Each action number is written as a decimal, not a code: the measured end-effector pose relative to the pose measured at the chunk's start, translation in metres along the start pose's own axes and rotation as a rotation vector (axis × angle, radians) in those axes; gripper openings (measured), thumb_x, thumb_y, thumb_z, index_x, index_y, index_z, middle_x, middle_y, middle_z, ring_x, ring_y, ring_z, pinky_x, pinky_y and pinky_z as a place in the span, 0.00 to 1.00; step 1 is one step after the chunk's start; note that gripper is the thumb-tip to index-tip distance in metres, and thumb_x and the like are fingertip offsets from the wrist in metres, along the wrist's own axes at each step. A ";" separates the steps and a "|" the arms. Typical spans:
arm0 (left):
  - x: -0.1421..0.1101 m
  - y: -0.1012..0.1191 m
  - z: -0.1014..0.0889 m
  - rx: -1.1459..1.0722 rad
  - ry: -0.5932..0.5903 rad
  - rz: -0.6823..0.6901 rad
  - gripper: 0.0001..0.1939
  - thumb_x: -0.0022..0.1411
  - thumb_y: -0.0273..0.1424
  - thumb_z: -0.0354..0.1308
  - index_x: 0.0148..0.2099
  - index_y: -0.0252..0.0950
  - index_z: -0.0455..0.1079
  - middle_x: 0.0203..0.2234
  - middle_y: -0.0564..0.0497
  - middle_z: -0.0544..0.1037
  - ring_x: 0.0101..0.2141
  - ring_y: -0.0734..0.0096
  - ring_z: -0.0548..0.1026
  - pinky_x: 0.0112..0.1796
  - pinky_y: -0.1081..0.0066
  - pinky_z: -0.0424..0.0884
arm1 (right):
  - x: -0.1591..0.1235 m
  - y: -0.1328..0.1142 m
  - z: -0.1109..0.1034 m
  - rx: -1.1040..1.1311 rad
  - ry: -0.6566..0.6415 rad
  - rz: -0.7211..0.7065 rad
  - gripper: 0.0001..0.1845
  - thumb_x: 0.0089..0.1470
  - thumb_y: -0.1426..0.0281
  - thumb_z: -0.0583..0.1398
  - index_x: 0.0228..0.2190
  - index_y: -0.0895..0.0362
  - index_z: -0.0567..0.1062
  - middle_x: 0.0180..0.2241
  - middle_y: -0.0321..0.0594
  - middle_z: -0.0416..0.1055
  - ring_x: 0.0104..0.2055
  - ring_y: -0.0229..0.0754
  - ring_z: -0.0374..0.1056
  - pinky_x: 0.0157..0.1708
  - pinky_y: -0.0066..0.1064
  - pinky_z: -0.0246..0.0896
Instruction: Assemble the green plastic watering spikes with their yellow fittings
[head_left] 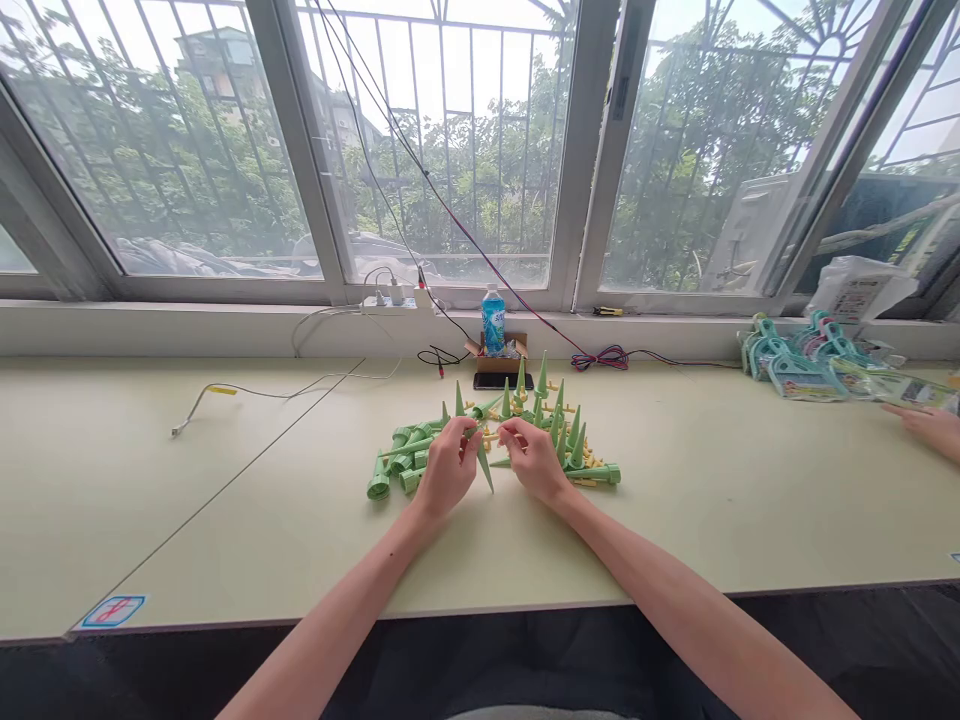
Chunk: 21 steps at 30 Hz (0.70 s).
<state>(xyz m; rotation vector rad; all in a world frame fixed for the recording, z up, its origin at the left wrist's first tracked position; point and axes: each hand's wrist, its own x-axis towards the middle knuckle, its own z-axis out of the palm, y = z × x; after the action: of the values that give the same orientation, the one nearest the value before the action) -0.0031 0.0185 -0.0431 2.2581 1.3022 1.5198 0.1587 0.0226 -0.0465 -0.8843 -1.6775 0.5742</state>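
My left hand (451, 462) is closed around a green plastic spike (486, 470), whose pointed end slants down past the fingers. Close beside it, my right hand (531, 455) pinches a small yellow plastic piece (493, 436) toward the spike's top; whether the two parts touch I cannot tell. Several green spikes (559, 425) stand upright behind and to the right of my hands, with small yellow pieces (592, 463) scattered among them. More green spikes (401, 455) with ribbed caps lie in a heap at the left.
A bottle of blue liquid (493, 320) stands in a small cardboard box (491, 364) behind a dark phone (504, 381). Cables (604, 357) run along the back. At right, a person's hand (930, 430) is near packaged teal clips (806, 365). A white cable (247, 392) lies left.
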 end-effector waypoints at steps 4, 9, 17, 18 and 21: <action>0.000 0.000 0.001 0.001 -0.003 0.000 0.06 0.67 0.34 0.49 0.40 0.38 0.63 0.30 0.52 0.70 0.21 0.77 0.67 0.23 0.73 0.66 | 0.000 -0.001 0.000 -0.006 -0.006 -0.001 0.12 0.61 0.64 0.52 0.31 0.56 0.71 0.27 0.36 0.69 0.28 0.38 0.65 0.29 0.29 0.64; 0.000 -0.002 0.002 -0.014 -0.006 0.015 0.06 0.67 0.35 0.48 0.40 0.38 0.63 0.30 0.52 0.70 0.23 0.75 0.69 0.23 0.73 0.66 | 0.000 -0.002 0.002 -0.015 -0.011 -0.003 0.13 0.61 0.63 0.51 0.30 0.56 0.70 0.26 0.36 0.68 0.27 0.37 0.64 0.28 0.29 0.63; -0.001 -0.001 0.003 -0.019 -0.003 -0.003 0.06 0.67 0.35 0.49 0.41 0.39 0.63 0.31 0.52 0.70 0.22 0.76 0.68 0.23 0.73 0.66 | -0.002 -0.003 0.002 -0.009 -0.008 0.000 0.13 0.61 0.64 0.51 0.30 0.57 0.70 0.26 0.36 0.67 0.27 0.37 0.63 0.28 0.29 0.62; -0.001 -0.001 0.003 -0.019 -0.002 0.001 0.06 0.67 0.35 0.49 0.40 0.39 0.63 0.31 0.52 0.70 0.22 0.76 0.68 0.23 0.73 0.66 | -0.002 -0.003 0.002 -0.011 -0.007 0.001 0.13 0.61 0.64 0.51 0.30 0.57 0.70 0.26 0.36 0.67 0.27 0.37 0.63 0.28 0.29 0.62; 0.000 0.000 0.003 -0.022 0.000 0.009 0.07 0.67 0.35 0.49 0.40 0.39 0.63 0.31 0.52 0.70 0.22 0.76 0.68 0.23 0.73 0.66 | -0.002 -0.003 0.003 -0.009 -0.001 0.003 0.13 0.60 0.63 0.52 0.30 0.57 0.71 0.26 0.35 0.67 0.26 0.36 0.63 0.27 0.28 0.62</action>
<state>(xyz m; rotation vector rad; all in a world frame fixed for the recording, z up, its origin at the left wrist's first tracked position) -0.0010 0.0193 -0.0447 2.2534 1.2704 1.5288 0.1554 0.0197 -0.0461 -0.8933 -1.6813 0.5693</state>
